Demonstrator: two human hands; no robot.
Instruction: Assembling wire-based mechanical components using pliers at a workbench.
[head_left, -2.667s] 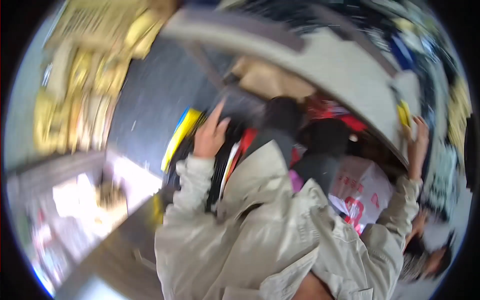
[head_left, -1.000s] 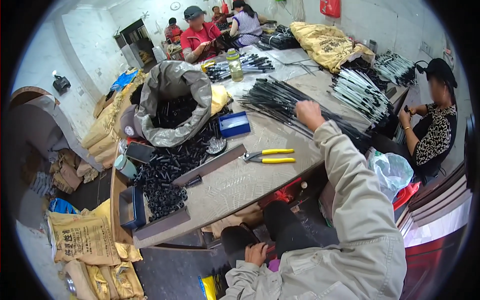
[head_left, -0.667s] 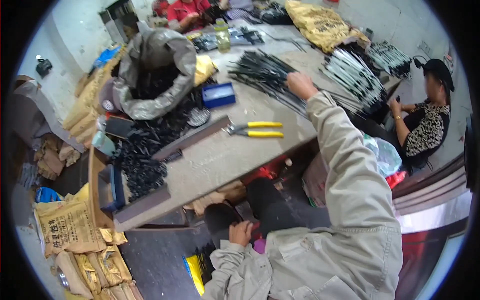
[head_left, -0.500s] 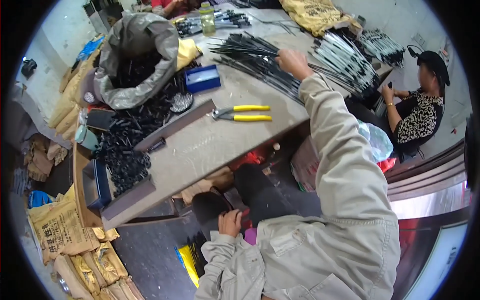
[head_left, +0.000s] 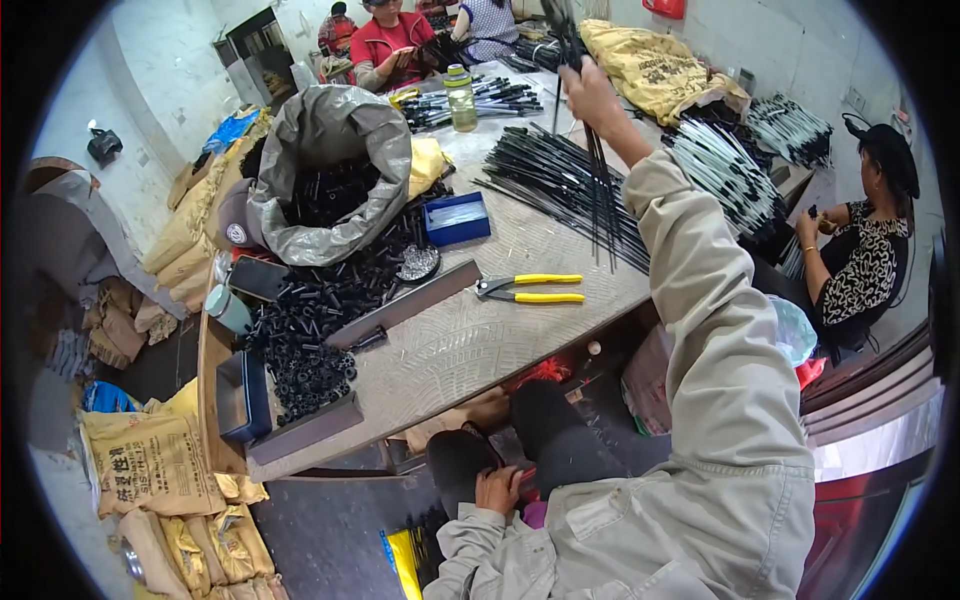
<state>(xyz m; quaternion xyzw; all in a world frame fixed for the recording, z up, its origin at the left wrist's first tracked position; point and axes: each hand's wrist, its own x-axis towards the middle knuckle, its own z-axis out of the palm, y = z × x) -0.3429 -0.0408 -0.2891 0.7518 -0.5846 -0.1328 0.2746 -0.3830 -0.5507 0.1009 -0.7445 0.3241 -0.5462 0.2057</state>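
Note:
My right hand (head_left: pixel 592 97) is raised over the far part of the table, closed around a bunch of thin black rods (head_left: pixel 598 190) held upright. Their lower ends hang over a spread pile of similar black rods (head_left: pixel 545 175) on the tabletop. Down at my lap, my left hand (head_left: pixel 497 490) rests on my thigh, its fingers laid out and no held thing showing. Between the hands, yellow-handled pliers (head_left: pixel 530 289) lie on the table (head_left: pixel 440 350), jaws to the left.
Left on the table are a grey sack (head_left: pixel 265 215) of black parts, loose black fittings (head_left: pixel 300 340) behind metal strips, blue boxes (head_left: pixel 462 235) and a bottle (head_left: pixel 461 100). White-and-black rods (head_left: pixel 730 175) lie right. A co-worker (head_left: pixel 865 240) sits at right; another person (head_left: pixel 390 50) works across the table.
My right hand has risen from the pile with a bunch of rods, now upright. The view has tilted up, showing more people at the back. My left hand stays at my lap.

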